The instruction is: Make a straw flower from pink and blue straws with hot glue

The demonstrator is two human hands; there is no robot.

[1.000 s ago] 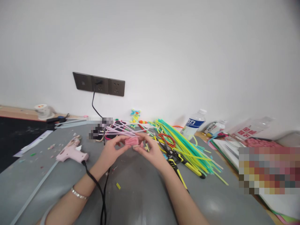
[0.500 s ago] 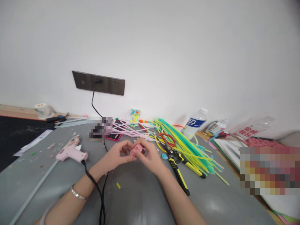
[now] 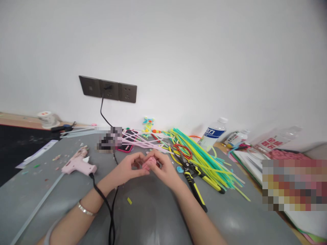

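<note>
- The grey desk (image 3: 143,217) spreads under my forearms, across the lower frame.
- A bundle of yellow and green fuzzy stems (image 3: 201,158) lies right of centre, slanting toward the lower right.
- My left grip (image 3: 125,168), near the centre — fingers curled, grasping the pink piece from its left side.
- My right grip (image 3: 163,168), just beside it — thumb and bent fingers pinching the same piece.
- The yellow-and-black pliers (image 3: 187,164) lie right of my hands, by the bundle.
- The pink glue gun (image 3: 79,166) lies at left, cord running to the lower edge.
- The pink piece (image 3: 149,162) is between my hands, near the centre, partly covered by my fingers.
- A small yellow scrap (image 3: 129,200) lies at lower centre.
</note>
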